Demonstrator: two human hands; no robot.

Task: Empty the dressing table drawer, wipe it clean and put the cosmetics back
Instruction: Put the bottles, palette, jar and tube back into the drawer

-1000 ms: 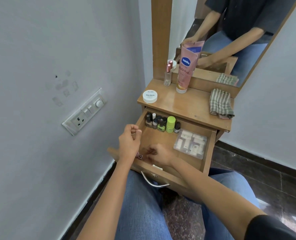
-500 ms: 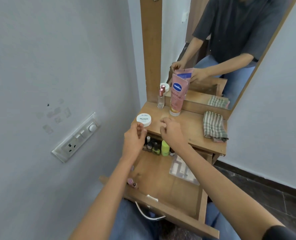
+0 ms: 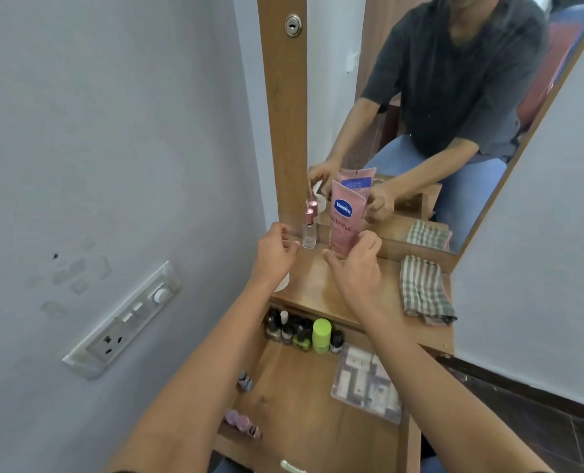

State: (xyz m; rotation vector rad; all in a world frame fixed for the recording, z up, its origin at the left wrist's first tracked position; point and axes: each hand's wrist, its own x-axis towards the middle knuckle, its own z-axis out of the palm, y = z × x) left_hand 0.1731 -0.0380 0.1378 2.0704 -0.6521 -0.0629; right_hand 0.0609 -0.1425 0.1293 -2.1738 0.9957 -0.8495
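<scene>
Both hands reach over the tabletop (image 3: 321, 288) toward the mirror (image 3: 454, 97). The right hand (image 3: 355, 264) has its fingers curled around the base of the upright pink tube (image 3: 345, 220), its grip closing on it. The left hand (image 3: 275, 254) is loosely curled just beside the small perfume bottle (image 3: 309, 230); whether it touches the bottle I cannot tell, and its grip holds nothing visible. A white jar (image 3: 282, 281) shows partly under the left wrist. A striped cloth (image 3: 423, 288) lies folded at the tabletop's right end. The drawer (image 3: 304, 414) is pulled out below, with small bottles (image 3: 300, 331) lined along its back, a green-capped one among them, a clear packet (image 3: 365, 384) at the right, and pink bottles (image 3: 242, 423) near the front left corner.
</scene>
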